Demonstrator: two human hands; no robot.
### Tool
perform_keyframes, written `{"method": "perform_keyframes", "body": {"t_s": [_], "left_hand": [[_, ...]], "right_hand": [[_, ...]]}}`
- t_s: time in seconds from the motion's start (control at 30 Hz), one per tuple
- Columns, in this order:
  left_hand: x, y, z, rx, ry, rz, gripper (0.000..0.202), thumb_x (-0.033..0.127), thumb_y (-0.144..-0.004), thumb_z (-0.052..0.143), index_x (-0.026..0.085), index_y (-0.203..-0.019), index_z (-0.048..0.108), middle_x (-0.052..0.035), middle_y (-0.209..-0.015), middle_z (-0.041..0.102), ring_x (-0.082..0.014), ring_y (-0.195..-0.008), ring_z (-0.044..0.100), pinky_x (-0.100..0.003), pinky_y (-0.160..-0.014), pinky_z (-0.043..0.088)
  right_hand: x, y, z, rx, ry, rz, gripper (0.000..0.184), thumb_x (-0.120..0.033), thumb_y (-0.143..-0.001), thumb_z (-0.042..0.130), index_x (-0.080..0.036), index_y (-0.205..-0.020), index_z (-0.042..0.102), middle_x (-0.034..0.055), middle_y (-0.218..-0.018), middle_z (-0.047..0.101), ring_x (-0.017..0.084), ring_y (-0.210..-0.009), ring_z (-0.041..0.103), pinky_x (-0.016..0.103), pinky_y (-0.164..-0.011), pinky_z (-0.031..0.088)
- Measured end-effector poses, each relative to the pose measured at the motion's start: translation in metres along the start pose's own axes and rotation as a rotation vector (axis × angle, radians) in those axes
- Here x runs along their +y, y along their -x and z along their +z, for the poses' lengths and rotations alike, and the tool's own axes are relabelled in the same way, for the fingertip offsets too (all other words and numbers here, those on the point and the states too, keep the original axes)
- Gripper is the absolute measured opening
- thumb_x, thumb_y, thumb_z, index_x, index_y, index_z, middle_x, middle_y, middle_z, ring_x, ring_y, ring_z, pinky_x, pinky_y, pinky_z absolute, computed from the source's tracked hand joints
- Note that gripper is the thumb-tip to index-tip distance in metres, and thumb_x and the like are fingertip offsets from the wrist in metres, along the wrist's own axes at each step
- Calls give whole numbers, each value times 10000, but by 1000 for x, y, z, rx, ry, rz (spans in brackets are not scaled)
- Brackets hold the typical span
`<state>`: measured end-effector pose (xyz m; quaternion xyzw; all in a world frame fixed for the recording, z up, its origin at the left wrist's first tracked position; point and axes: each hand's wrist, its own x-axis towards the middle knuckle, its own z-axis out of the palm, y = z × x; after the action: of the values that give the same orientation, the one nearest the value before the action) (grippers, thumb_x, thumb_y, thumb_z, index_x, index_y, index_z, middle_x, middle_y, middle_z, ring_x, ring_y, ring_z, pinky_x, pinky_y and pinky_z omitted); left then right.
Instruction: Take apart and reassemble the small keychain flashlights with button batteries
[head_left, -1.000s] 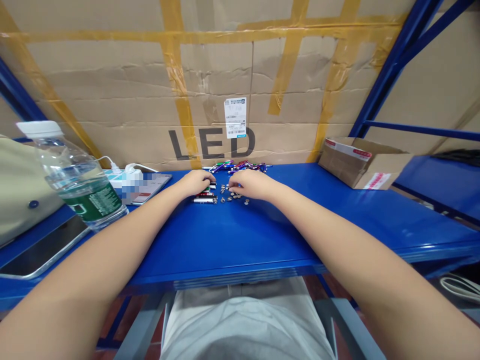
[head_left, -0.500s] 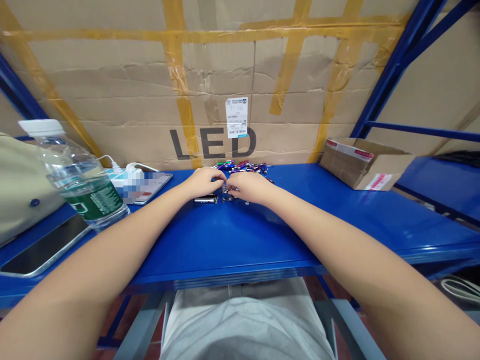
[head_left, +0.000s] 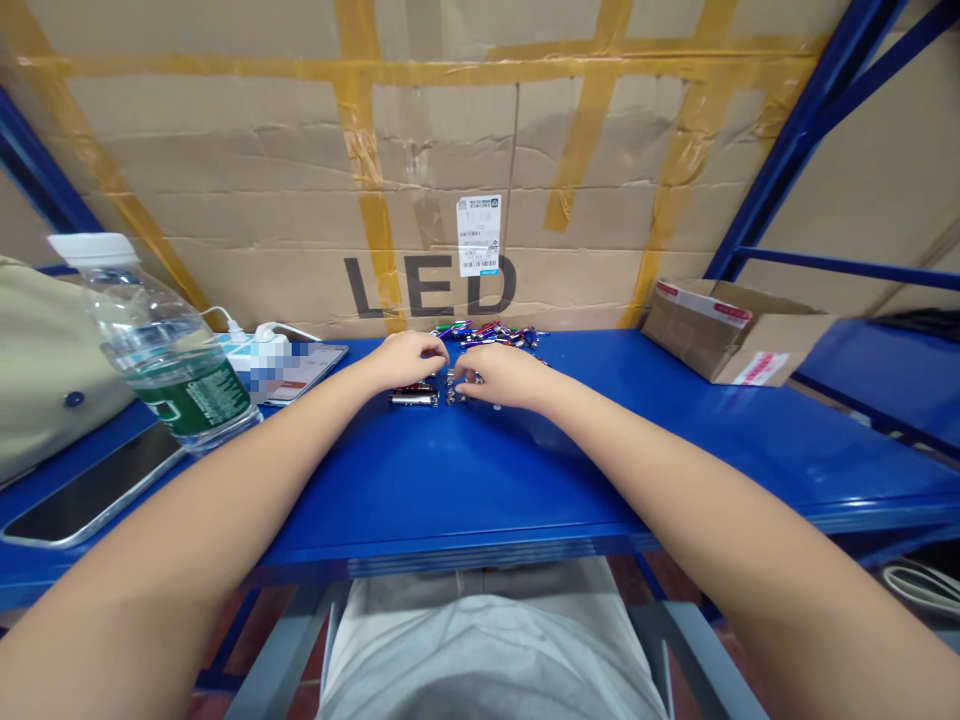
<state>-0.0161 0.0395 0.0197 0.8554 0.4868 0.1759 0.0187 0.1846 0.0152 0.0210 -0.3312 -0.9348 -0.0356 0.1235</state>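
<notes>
My left hand (head_left: pixel 409 360) rests curled just behind a small group of short metal flashlights (head_left: pixel 414 398) lying on the blue steel shelf (head_left: pixel 450 480). My right hand (head_left: pixel 499 375) is a little to the right, its fingertips down at a narrow row of small silver metal pieces (head_left: pixel 453 388). Whether either hand holds something is hidden by the fingers. Behind both hands lies a heap of colourful keychain flashlights with carabiner clips (head_left: pixel 487 333).
On the left stand a water bottle (head_left: pixel 169 345), a power strip (head_left: pixel 259 352), a tablet (head_left: pixel 300 372), a phone (head_left: pixel 94 490) and a beige bag (head_left: pixel 45 350). An open cardboard box (head_left: pixel 739 335) sits at the right. A taped carton marked LED (head_left: pixel 427 285) forms the back.
My left hand has shifted right, closer to my right hand. The small metal pieces, widely spread a second ago, now show only as a narrow group beside my right fingers.
</notes>
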Motion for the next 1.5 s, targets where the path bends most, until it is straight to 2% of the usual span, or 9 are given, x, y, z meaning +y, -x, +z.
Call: {"method": "perform_keyframes", "body": {"t_s": [0.13, 0.33, 0.43, 0.7, 0.9, 1.03, 1.2, 1.33, 1.5], "left_hand": [[1, 0, 0, 7, 22, 17, 222, 261, -789, 492, 218, -862, 697, 18, -904, 719, -173, -854, 631, -266, -784, 457], [-5, 1, 3, 72, -24, -49, 212, 260, -801, 492, 209, -864, 687, 1, -911, 721, -181, -856, 635, -277, -782, 465], [-12, 0, 5, 81, -41, -87, 214, 260, -801, 493, 216, -877, 688, 1, -925, 721, -186, -877, 632, -282, -799, 461], [-34, -20, 13, 141, -211, -195, 278, 305, -821, 472, 200, -966, 684, -68, -1049, 690, -235, -980, 610, -326, -864, 463], [-26, -50, 17, 91, -365, -275, 284, 350, -813, 510, 195, -985, 675, -121, -1053, 687, -275, -972, 628, -342, -810, 492], [-19, -64, 17, -11, -426, -369, 320, 394, -809, 550, 175, -1008, 674, -161, -1062, 685, -314, -990, 631, -376, -813, 501], [-16, -69, 20, -55, -421, -403, 285, 312, -810, 584, 144, -1018, 683, -193, -1082, 676, -344, -1020, 626, -414, -838, 495], [-13, -68, 18, -26, -403, -390, 294, 309, -857, 521, 132, -1038, 671, -193, -1099, 667, -324, -1016, 627, -399, -841, 490], [-9, -63, 5, 79, -333, -290, 300, 337, -891, 449, 153, -1010, 654, -147, -1055, 676, -290, -959, 629, -370, -796, 488]], "right_hand": [[3, 1, -4, -61, -65, -57, 166, -197, -816, 606, -176, -939, 715, 55, -933, 701, 166, -823, 608, 261, -732, 410], [12, -5, 13, -77, -115, -176, 194, -139, -789, 623, -183, -949, 723, 58, -983, 697, 166, -865, 612, 260, -777, 424], [11, -5, 14, -82, -92, -210, 238, -106, -792, 593, -175, -980, 722, 68, -983, 689, 172, -894, 602, 265, -800, 424], [2, -1, 3, -35, -97, -171, 239, -125, -826, 533, -155, -965, 725, 77, -952, 671, 153, -805, 588, 259, -760, 429], [-3, 1, -1, -22, -150, -148, 186, -104, -782, 556, -146, -866, 716, 49, -874, 712, 140, -760, 601, 236, -711, 421], [-6, 1, 0, 2, -173, -128, 188, -96, -748, 561, -157, -830, 719, 28, -808, 709, 122, -684, 586, 223, -645, 403], [-2, -2, 8, 20, -224, -187, 200, -92, -725, 577, -166, -823, 735, 29, -804, 704, 138, -715, 591, 234, -668, 419], [5, -5, 14, 4, -226, -233, 216, -90, -732, 582, -184, -836, 747, 33, -850, 712, 153, -784, 607, 244, -715, 429], [6, -5, 15, 3, -218, -89, 222, -79, -714, 576, -184, -825, 738, 17, -812, 721, 129, -685, 605, 224, -640, 410]]}}
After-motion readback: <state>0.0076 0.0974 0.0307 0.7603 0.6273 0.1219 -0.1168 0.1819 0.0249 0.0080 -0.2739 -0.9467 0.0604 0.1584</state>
